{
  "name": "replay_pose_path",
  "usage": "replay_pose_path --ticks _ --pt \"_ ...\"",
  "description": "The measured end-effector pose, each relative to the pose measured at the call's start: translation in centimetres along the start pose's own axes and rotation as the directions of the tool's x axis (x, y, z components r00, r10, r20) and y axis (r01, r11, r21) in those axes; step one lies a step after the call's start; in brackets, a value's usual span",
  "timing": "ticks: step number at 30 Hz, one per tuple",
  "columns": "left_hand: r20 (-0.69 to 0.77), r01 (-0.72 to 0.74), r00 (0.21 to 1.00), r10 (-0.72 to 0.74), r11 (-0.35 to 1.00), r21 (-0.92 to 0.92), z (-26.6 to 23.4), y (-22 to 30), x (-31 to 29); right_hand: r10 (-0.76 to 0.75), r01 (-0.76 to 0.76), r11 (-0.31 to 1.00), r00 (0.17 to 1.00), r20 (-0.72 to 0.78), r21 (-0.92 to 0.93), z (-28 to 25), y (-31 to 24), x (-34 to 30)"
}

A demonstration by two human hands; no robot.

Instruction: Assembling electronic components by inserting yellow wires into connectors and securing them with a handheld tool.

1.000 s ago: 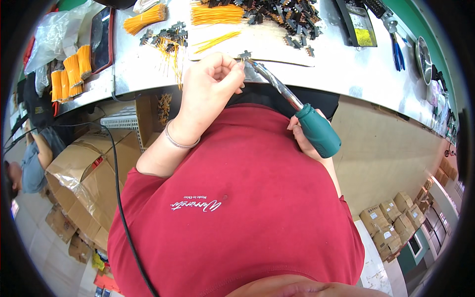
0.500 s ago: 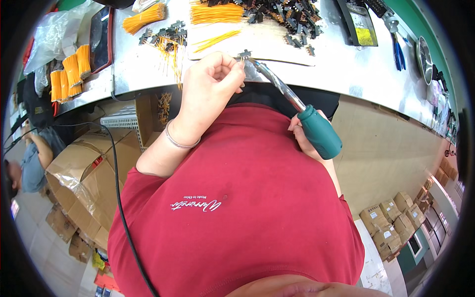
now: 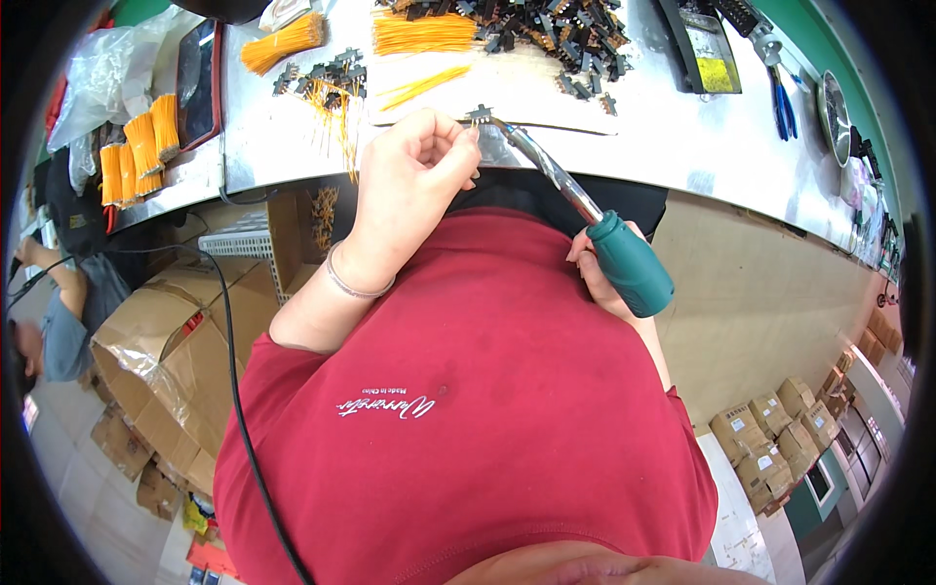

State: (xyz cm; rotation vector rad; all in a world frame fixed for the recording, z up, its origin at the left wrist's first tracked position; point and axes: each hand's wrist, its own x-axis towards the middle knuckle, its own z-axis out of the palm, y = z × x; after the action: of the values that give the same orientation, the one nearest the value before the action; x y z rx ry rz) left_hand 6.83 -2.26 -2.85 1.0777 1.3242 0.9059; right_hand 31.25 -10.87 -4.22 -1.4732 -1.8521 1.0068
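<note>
My left hand (image 3: 414,161) is closed in a pinch, its thumb and forefinger at the lower edge of a small black slide switch (image 3: 480,114) with short metal pins. Whether a wire is also between those fingers is too small to tell. My right hand (image 3: 606,278) is wrapped round the green handle of a soldering iron (image 3: 634,268), partly hidden behind it. The iron's metal shaft slants up and left, and its dark tip is at the switch's pins or just beside them. Beyond lie a few loose orange wires (image 3: 425,86) on a pale board (image 3: 531,93).
A heap of black switches (image 3: 556,34) and a bundle of orange wires (image 3: 424,32) lie at the back. Wired switches (image 3: 331,83) sit left. A tray with a yellow sponge (image 3: 715,73) and blue-handled pliers (image 3: 782,102) are right. A black cable (image 3: 234,370) hangs left; cartons (image 3: 185,341) stand below.
The view has shifted slightly. The switch sits a little closer to my body, and the iron's tip stays beside it. Both hands keep their grips. At far left, another person's arm has moved.
</note>
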Motion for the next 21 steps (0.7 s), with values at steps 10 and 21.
replay_pose_path --ticks 10,21 --pt "0.003 -0.113 0.994 0.113 0.994 -0.014 -0.3 -0.6 -0.3 -0.001 0.001 1.0 1.0 0.006 -0.002 -0.2 -0.1 0.2" --pt "0.043 -0.039 0.998 0.037 0.998 0.052 0.0 0.0 0.0 0.065 -0.064 0.986 0.998 -0.006 0.156 0.4 1.3 -0.2"
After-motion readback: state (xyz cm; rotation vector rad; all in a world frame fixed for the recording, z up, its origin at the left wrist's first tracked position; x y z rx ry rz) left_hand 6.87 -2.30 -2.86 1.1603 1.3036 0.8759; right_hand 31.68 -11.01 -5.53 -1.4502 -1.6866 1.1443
